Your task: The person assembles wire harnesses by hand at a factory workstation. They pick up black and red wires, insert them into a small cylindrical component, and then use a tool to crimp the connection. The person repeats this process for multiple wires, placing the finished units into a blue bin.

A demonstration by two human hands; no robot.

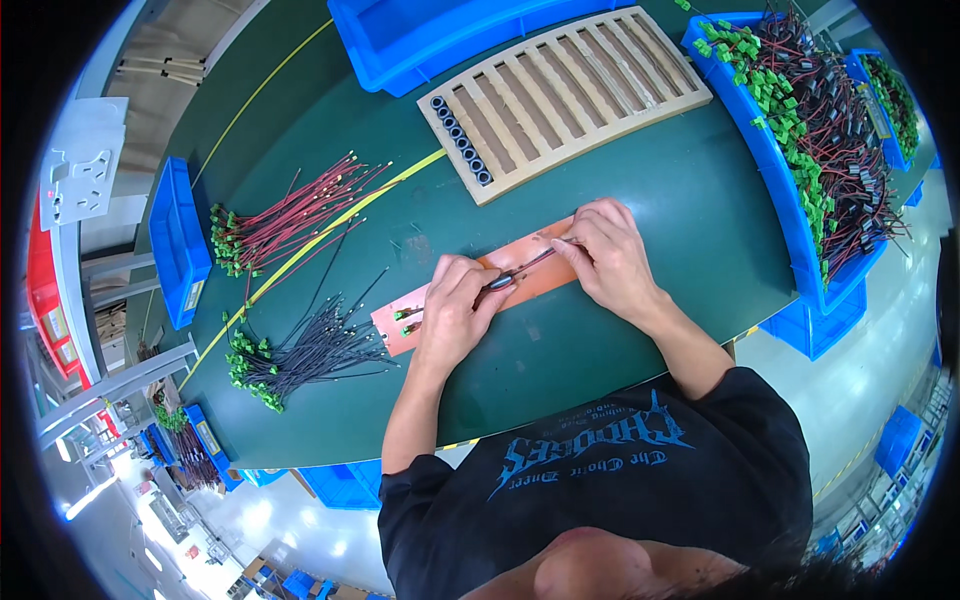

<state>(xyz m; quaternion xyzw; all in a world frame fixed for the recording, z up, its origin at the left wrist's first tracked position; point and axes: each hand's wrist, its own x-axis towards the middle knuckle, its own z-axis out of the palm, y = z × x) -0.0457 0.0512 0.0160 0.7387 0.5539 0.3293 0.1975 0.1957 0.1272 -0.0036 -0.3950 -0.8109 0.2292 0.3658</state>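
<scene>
Green worktable (710, 210), pale shiny floor (850, 385), bright strip light (91, 499).

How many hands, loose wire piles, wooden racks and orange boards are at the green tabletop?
Hands: 2 (left hand, right hand)
Loose wire piles: 2 (red pile, black pile)
Slotted wooden rack: 1
Orange board: 1
Total: 6

Your left hand (457, 303) and right hand (612, 256) pinch thumb to fingers, slightly apart, bare forearms (418, 405) slanting inward.
</scene>
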